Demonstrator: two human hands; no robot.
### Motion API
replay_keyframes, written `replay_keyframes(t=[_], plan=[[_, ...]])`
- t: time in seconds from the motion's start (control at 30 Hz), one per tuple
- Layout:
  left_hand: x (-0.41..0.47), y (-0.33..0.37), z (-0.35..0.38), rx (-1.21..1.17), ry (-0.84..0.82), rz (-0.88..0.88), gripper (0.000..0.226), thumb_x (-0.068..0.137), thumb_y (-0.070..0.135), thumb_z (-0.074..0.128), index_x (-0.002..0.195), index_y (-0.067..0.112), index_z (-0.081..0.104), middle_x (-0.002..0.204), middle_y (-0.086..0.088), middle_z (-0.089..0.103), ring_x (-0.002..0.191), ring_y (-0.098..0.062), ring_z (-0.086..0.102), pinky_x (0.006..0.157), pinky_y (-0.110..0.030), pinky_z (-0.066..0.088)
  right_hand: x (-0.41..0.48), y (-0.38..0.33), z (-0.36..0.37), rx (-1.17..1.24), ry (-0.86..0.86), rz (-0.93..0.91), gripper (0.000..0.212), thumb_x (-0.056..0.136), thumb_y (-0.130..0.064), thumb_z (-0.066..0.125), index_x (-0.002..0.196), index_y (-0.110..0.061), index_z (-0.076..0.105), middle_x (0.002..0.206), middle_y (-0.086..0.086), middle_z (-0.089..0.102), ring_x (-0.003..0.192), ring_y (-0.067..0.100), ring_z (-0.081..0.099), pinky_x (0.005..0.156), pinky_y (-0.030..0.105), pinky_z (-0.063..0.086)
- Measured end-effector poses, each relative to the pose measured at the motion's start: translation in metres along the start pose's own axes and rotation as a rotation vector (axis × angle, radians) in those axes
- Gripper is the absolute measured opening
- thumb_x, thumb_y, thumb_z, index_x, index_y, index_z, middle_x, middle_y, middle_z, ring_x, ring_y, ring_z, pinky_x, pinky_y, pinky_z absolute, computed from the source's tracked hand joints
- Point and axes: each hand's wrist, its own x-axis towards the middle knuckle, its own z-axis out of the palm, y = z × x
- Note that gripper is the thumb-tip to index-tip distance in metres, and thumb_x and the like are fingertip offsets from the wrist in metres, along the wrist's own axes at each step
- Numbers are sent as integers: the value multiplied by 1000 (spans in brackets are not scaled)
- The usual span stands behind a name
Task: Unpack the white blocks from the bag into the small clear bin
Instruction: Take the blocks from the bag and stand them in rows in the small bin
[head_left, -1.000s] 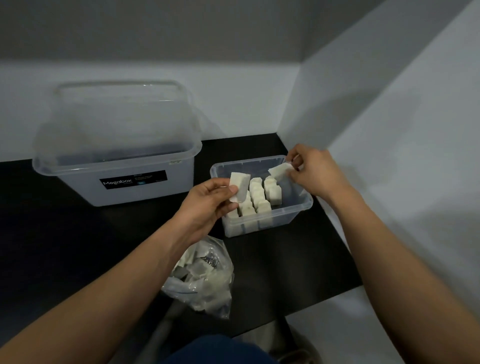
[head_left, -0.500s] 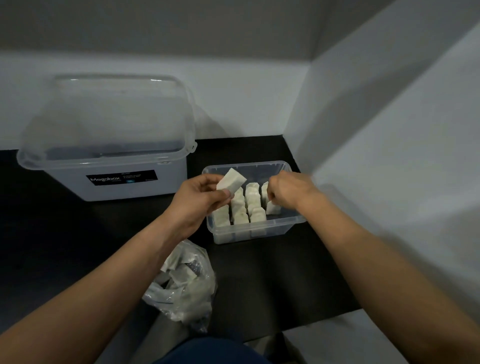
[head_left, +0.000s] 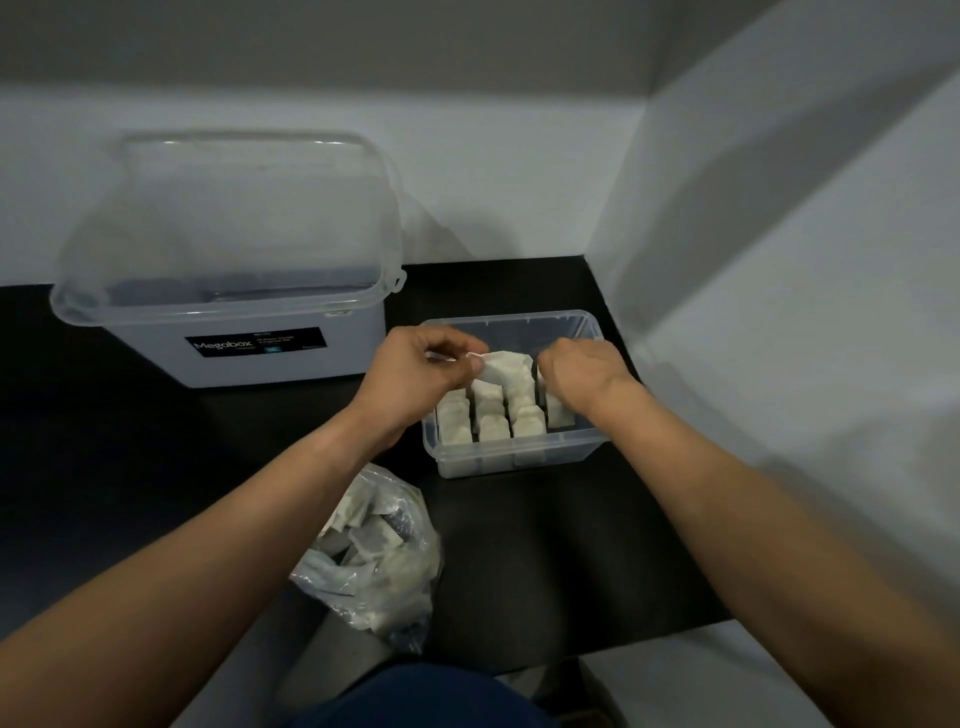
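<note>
The small clear bin (head_left: 519, 457) sits on the black table, right of centre, with several white blocks (head_left: 491, 421) standing in rows inside. My left hand (head_left: 415, 374) holds one white block (head_left: 506, 366) by its left end, above the bin's rows. My right hand (head_left: 582, 369) is curled inside the bin at its right side, fingers down among the blocks; whether it grips one is hidden. The clear plastic bag (head_left: 374, 551) with more white blocks lies near the table's front edge, under my left forearm.
A large clear Megabox container (head_left: 249, 343) with its lid on stands at the back left. White walls close the back and the right side. The black table (head_left: 545, 545) ends just in front of the bag.
My right hand went down into the bin with its block. My left hand carried its block to the right, over the rows.
</note>
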Motion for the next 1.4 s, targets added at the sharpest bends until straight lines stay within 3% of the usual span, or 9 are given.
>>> replay_keyframes(t=[0.2, 0.33, 0.43, 0.57, 0.67, 0.87, 1.17, 1.33, 1.4], plan=[[17, 8, 15, 233, -64, 106, 10, 85, 20, 83, 94, 25, 80, 85, 10, 76, 81, 0, 72, 76, -18, 57, -34, 38, 6, 501, 357, 296, 28, 99, -26, 58, 125, -22, 69, 118, 5, 61, 105, 29, 62, 76, 39, 52], [40, 16, 53, 398, -209, 178, 8, 87, 16, 81, 95, 18, 82, 92, 9, 78, 84, 1, 70, 80, -13, 55, -63, 38, 24, 701, 362, 413, 35, 99, -41, 62, 128, -23, 68, 110, 6, 71, 96, 28, 68, 78, 38, 57], [64, 9, 88, 610, -346, 166, 16, 86, 17, 81, 102, 19, 80, 98, 7, 76, 87, -2, 69, 83, -21, 56, -70, 32, 32, 748, 349, 434, 32, 100, -40, 59, 128, -26, 66, 101, 3, 71, 88, 26, 68, 75, 39, 57], [87, -4, 120, 750, -452, 73, 9, 83, 18, 83, 90, 21, 78, 90, 7, 75, 84, -8, 70, 87, -36, 61, -70, 28, 39, 799, 376, 456, 37, 103, -34, 56, 139, -28, 61, 107, 5, 73, 95, 28, 68, 74, 35, 52], [97, -13, 134, 868, -463, 46, 5, 85, 25, 81, 85, 25, 76, 93, 5, 75, 87, -14, 70, 87, -41, 61, -68, 26, 44, 813, 418, 464, 44, 103, -33, 57, 147, -29, 55, 118, 7, 73, 104, 29, 69, 81, 36, 54], [107, -26, 146, 969, -410, 50, 8, 86, 31, 78, 90, 24, 77, 90, 2, 73, 83, -18, 70, 83, -45, 61, -63, 19, 52, 814, 488, 473, 43, 104, -35, 53, 147, -25, 55, 111, 6, 73, 95, 25, 70, 77, 39, 59], [89, -5, 113, 845, -367, 135, 37, 91, 37, 74, 122, 18, 71, 109, 1, 73, 91, -12, 68, 86, -35, 59, -63, 13, 54, 812, 473, 491, 43, 107, -38, 45, 148, -26, 54, 116, 7, 71, 100, 27, 68, 77, 37, 55], [46, 17, 45, 617, -184, 205, 51, 91, 35, 74, 138, 25, 58, 91, 12, 68, 80, 1, 62, 70, -10, 44, -71, 18, 40, 817, 330, 492, 54, 104, -55, 42, 151, -29, 47, 137, 11, 60, 120, 35, 60, 94, 44, 49], [22, 20, 13, 506, -105, 221, 57, 91, 30, 74, 144, 28, 51, 85, 14, 67, 75, 5, 62, 65, -4, 42, -79, 14, 28, 846, 383, 541, 57, 103, -58, 43, 151, -27, 48, 139, 11, 59, 122, 35, 59, 98, 46, 49]])
